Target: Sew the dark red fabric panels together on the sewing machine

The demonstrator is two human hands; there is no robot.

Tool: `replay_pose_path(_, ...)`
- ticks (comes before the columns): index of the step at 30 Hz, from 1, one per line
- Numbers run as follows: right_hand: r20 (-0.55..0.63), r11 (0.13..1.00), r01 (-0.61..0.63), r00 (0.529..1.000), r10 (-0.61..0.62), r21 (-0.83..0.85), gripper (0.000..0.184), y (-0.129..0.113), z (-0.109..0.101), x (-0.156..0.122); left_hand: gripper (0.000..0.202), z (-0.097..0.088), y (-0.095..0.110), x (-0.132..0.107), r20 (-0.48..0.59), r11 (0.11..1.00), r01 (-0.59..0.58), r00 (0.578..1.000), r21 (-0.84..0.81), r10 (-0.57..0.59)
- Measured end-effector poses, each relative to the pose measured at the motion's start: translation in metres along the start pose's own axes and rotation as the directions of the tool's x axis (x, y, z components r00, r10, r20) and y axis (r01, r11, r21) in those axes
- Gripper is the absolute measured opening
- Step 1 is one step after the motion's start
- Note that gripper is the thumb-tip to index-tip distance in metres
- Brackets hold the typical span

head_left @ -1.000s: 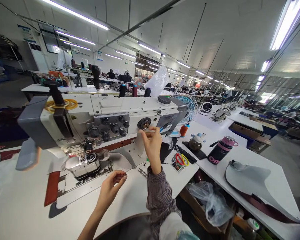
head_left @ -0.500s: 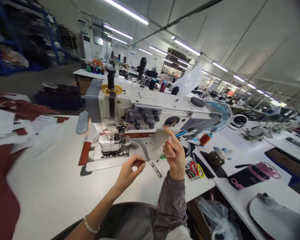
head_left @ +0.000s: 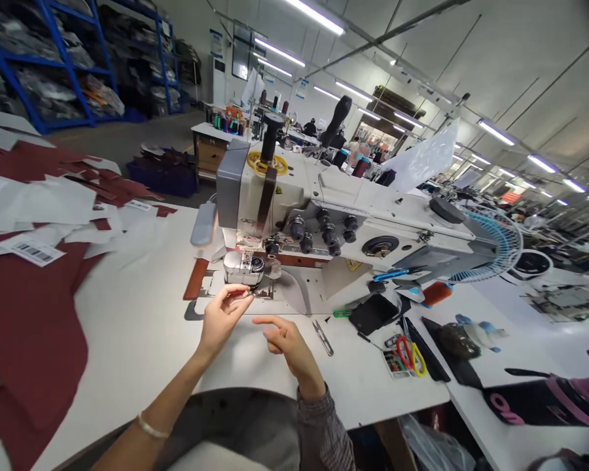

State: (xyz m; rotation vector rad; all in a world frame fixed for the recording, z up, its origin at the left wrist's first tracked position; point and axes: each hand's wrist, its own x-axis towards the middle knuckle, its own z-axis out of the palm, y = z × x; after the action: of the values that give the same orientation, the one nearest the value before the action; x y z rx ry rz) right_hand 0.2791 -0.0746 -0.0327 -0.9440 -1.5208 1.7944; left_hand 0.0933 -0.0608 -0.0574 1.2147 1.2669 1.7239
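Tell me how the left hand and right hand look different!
The left hand pinches a small thing; the right hand sticks out its pointing finger. The left hand has a bracelet on its arm, while the right hand has a checked sleeve. Both are bare, in front of the sewing machine.

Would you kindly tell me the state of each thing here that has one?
Left hand: pinching a small item, too tiny to identify.
Right hand: index finger extended.
Thread snips: blades slightly apart.
Ceiling lights: lit.
Sewing machine: running or stopped, cannot tell.
Fan: spinning or still, cannot tell.
Yellow cord: coiled around dark post.
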Motion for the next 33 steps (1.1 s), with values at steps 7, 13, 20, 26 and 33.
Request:
replay_pose_path(7,-0.082,0.971,0.062,0.996,-0.045,0.230,0.043,-0.002,-0.006,0.033,0.010,-0.017,0.005,0.055,0.462,0.426,-0.754,0.648,0.499,0.606)
replay_pose_path(13,-0.186,0.978,0.158,0.974,-0.131,0.136,0.044,-0.012,-0.008,0.055,0.019,-0.013,0.014,0.090,0.621,0.056,-0.761,0.567,0.646,0.542)
replay_pose_path(20,-0.265,0.982,0.182,0.950,-0.163,0.047,0.041,-0.002,-0.009,0.063,0.041,0.002,0.042,0.089,0.687,-0.008,-0.702,0.694,0.712,0.213)
replay_pose_path(26,-0.266,0.983,0.173,0.947,-0.181,-0.054,0.040,0.011,-0.003,0.068,0.033,0.007,0.068,0.087,0.685,0.001,-0.685,0.728,0.728,0.026)
replay_pose_path(33,-0.363,0.864,0.121,0.873,-0.327,-0.488,0.039,0.020,-0.004,0.063,0.032,0.004,0.068,0.100,0.712,-0.048,-0.717,0.696,0.695,-0.090)
